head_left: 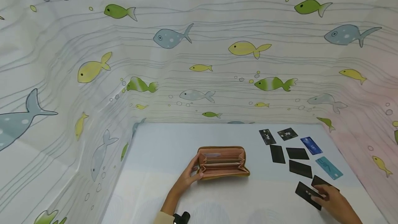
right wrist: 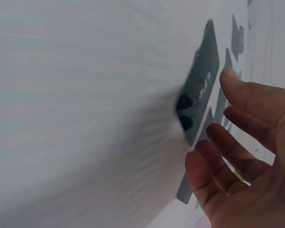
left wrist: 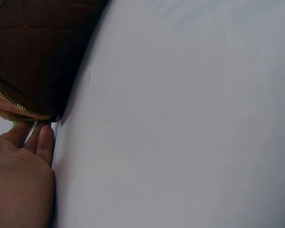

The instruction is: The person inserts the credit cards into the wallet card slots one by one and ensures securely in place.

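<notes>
The print on the cards point(head_left: 298, 155) is too small to read from the head view. The right hand point(head_left: 337, 201) covers part of the nearest dark card point(head_left: 306, 192) and is cut off by the lower edge. In the left wrist view the wallet point(left wrist: 33, 52) runs off the top left corner, and the right wrist view is blurred.

Readable print: "Vip" on one card only.
Stands white on the far black card point(head_left: 287, 133), well beyond the right hand point(head_left: 334, 198); other cards' marks too small.
</notes>
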Available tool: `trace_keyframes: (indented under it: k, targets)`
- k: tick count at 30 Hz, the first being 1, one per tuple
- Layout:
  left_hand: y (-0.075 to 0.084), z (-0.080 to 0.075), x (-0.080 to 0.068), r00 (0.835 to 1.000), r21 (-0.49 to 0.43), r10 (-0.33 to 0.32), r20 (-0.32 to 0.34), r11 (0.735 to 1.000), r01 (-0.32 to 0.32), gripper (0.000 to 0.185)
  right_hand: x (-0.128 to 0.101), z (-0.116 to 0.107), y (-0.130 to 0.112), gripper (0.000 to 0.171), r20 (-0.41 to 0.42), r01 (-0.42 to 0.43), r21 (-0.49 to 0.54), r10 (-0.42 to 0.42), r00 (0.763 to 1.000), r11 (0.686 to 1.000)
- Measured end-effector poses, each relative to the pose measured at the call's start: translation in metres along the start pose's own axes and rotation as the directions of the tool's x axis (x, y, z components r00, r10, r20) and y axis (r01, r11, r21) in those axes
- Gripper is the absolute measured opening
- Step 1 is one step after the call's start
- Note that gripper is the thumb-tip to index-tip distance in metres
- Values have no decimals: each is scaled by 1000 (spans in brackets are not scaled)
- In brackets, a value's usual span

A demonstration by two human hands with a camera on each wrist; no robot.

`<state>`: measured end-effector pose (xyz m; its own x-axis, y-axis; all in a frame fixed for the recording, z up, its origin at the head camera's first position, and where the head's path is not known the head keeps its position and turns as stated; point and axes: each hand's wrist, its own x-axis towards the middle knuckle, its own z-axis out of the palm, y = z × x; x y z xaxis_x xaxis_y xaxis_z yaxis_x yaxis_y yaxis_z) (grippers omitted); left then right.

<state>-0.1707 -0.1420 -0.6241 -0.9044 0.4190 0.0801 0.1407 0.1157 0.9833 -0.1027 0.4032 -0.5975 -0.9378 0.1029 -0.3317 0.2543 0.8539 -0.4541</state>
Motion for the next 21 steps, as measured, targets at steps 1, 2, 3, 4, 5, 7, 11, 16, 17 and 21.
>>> trace_keyframes:
  k: [1, 2, 3, 4, 5, 7, 11, 16, 17, 21]
  targets:
    - [-1, 0, 0, 1000, 4, -1, -3, 1000, 1, 78, 0, 2, 2, 66, 7, -14, 9, 14, 1000, 1000]
    - [-1, -1, 0, 1000, 13, 5, -4, 1000, -5, 78, -1, 3, 3, 70, 15, -23, 14, 23, 1000, 1000]
    - [-2, -1, 0, 1000, 18, 6, -7, 1000, -5, 78, -1, 5, 4, 73, 20, -30, 21, 30, 999, 999]
    - [-2, -1, 0, 1000, 21, 8, -7, 1000, -8, 78, -2, 6, 4, 76, 22, -41, 20, 41, 999, 999]
    - [-2, -1, 1, 1000, 24, 15, -4, 1000, -15, 78, -2, 7, 5, 79, 24, -48, 17, 47, 999, 999]
    - [-2, 0, 2, 1000, 29, 29, 6, 999, -29, 77, -2, 8, 6, 86, 27, -61, 10, 61, 998, 998]
    - [-2, 1, 3, 1000, 26, 24, 12, 999, -24, 76, -3, 8, 5, 90, 43, -69, 4, 69, 997, 998]
    - [-1, 1, 1, 1000, 38, 14, 6, 999, -14, 76, -4, 8, 1, 84, 56, -89, 13, 88, 995, 996]
    - [-1, 1, 1, 1000, 38, 10, 5, 999, -10, 76, -5, 9, 1, 83, 53, -89, 12, 88, 995, 996]
    - [-3, 2, 1, 1000, 49, 2, -7, 999, -2, 76, -6, 10, 2, 77, 39, -87, 15, 86, 996, 996]
